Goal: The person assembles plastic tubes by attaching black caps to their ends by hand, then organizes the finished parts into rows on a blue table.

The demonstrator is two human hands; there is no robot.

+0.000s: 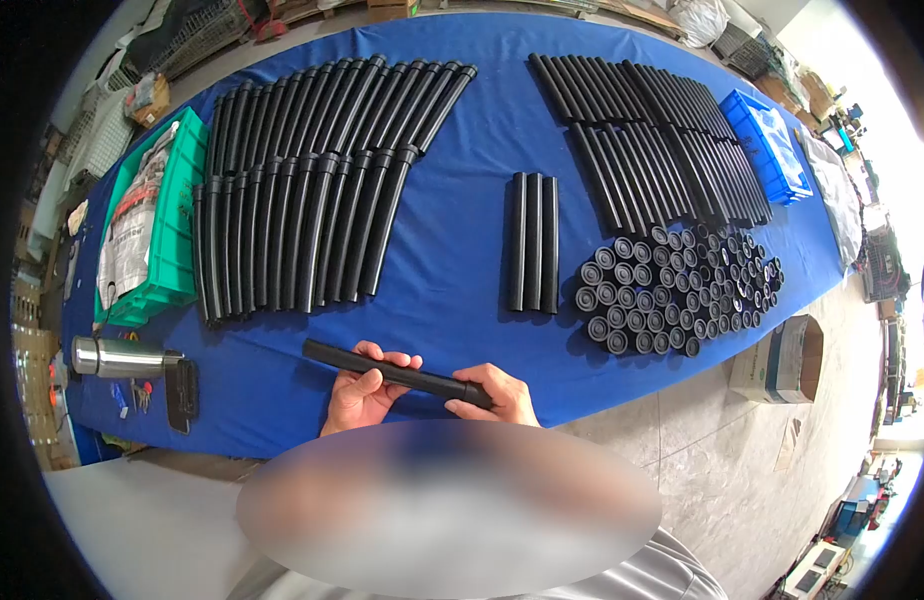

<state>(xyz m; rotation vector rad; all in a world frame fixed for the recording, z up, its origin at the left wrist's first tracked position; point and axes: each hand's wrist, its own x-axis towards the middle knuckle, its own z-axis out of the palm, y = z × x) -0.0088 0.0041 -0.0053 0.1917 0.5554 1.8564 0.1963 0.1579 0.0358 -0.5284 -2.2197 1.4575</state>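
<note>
A black tube (407, 376) lies across both my hands, near the front edge of the blue-covered table, its left end pointing slightly up and away. My left hand (358, 392) grips it from below near the middle, thumb over the front. Around its right end my right hand (500, 396) is closed; a wider collar seems to show there, but the fingers partly hide it. Beyond, three plain black tubes (535, 243) lie side by side. To their right sits a cluster of round black caps (637, 290).
Two rows of collared black tubes (292, 230) fill the table's left half. Plain tubes (622, 175) lie at the far right beside a blue crate (739, 125). A green crate (182, 215), a steel flask (117, 357) and a dark case (182, 395) are at left. A cardboard box (757, 368) stands on the floor.
</note>
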